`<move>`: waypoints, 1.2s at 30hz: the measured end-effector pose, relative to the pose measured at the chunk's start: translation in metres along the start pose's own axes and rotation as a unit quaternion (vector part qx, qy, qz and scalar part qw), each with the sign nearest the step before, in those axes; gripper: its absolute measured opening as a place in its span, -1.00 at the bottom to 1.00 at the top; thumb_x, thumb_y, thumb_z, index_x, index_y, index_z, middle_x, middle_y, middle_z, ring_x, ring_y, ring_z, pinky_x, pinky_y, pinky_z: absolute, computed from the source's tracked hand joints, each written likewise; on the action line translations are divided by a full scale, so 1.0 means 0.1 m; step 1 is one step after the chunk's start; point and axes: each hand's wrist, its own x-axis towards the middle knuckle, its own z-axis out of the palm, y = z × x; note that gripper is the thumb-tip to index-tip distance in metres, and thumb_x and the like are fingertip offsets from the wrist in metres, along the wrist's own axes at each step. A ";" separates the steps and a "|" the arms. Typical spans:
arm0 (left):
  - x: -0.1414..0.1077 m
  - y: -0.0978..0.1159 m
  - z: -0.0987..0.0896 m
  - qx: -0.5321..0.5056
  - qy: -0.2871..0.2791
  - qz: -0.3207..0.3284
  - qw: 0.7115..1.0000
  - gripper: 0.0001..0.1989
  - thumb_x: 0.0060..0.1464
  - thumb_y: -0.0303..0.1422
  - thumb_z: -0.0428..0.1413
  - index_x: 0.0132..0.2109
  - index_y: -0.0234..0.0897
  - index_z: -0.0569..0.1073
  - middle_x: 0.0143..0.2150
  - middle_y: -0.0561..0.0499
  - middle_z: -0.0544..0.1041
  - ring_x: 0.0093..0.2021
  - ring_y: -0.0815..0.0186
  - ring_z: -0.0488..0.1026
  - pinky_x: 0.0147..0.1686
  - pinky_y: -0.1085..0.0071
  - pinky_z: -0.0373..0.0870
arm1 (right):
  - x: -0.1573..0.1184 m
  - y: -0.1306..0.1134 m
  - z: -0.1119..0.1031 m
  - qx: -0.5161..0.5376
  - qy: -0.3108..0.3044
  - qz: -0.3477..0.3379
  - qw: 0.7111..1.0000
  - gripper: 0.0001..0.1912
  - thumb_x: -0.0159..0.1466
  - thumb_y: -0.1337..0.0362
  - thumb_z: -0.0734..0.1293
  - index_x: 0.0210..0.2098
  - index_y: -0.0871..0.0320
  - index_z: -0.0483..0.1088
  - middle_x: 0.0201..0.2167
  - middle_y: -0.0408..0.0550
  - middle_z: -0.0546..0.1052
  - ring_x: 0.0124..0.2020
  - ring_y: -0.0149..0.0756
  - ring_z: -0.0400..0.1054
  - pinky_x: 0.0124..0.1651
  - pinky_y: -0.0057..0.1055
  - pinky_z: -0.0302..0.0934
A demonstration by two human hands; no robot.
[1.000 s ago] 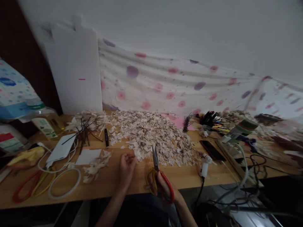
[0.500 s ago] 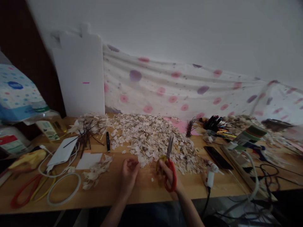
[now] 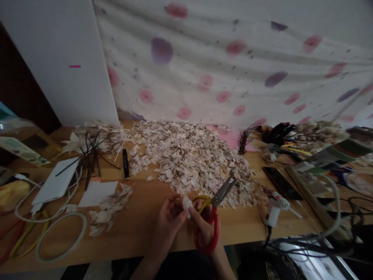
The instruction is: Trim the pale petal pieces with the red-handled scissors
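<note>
My left hand [image 3: 169, 222] is closed, thumb and fingertips pinching a small pale petal-like piece [image 3: 187, 202]. The thumb and fingertips of my right hand [image 3: 206, 227] meet it at the same piece. Scissors [image 3: 223, 193] hang in my right hand, one handle loop red and the other yellow, with their blades pointing away to the upper right, slightly apart. Just beyond both hands spreads a broad heap of dry pale flakes [image 3: 189, 155]. Some fingers of each hand are hidden.
At right lie a white glue gun [image 3: 274, 212], a dark phone [image 3: 282, 182] and cables. To the left are a black marker [image 3: 125, 163], dark twigs [image 3: 92, 153], a white power bank [image 3: 56, 182], white paper [image 3: 97, 193] and a pale ring [image 3: 83, 233]. A spotted cloth [image 3: 192, 58] hangs behind.
My hands have come together, and a pale piece now shows between their fingertips. The scissors have turned from nearly upright toward the upper right. The view has tilted down and moved closer.
</note>
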 end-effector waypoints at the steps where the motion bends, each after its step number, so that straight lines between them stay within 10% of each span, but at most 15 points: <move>1: 0.00 0.00 0.01 0.007 0.002 -0.013 1.000 -0.53 -0.18 -0.26 0.38 -0.09 -0.24 0.46 -0.23 -0.06 0.60 -0.19 0.21 0.56 -0.16 0.35 0.47 | 0.00 0.00 0.01 0.004 0.004 -0.003 1.000 -0.61 0.04 0.07 0.54 -0.47 0.05 0.26 -0.48 -0.19 0.35 -0.42 -0.30 0.28 -0.34 -0.38 0.24; 16: 0.05 -0.03 0.01 0.060 0.064 -0.057 0.994 -0.62 -0.21 -0.06 0.37 -0.36 -0.26 0.55 -0.41 0.03 0.57 -0.37 0.32 0.47 -0.31 0.46 0.39 | -0.07 0.06 -0.22 0.050 -0.063 0.045 0.996 -0.75 0.25 0.05 0.39 -0.40 0.07 0.38 -0.48 -0.15 0.40 -0.51 -0.34 0.28 -0.43 -0.39 0.23; 36: -0.02 -0.03 -0.02 0.087 -0.080 -0.081 0.990 -0.74 -0.08 -0.19 0.32 -0.35 -0.26 0.51 -0.40 0.06 0.53 -0.35 0.37 0.43 -0.29 0.46 0.36 | 0.04 -0.23 -0.21 -0.081 -0.016 0.056 0.995 -0.61 0.06 0.05 0.55 -0.44 0.08 0.30 -0.49 -0.22 0.38 -0.48 -0.38 0.26 -0.42 -0.47 0.20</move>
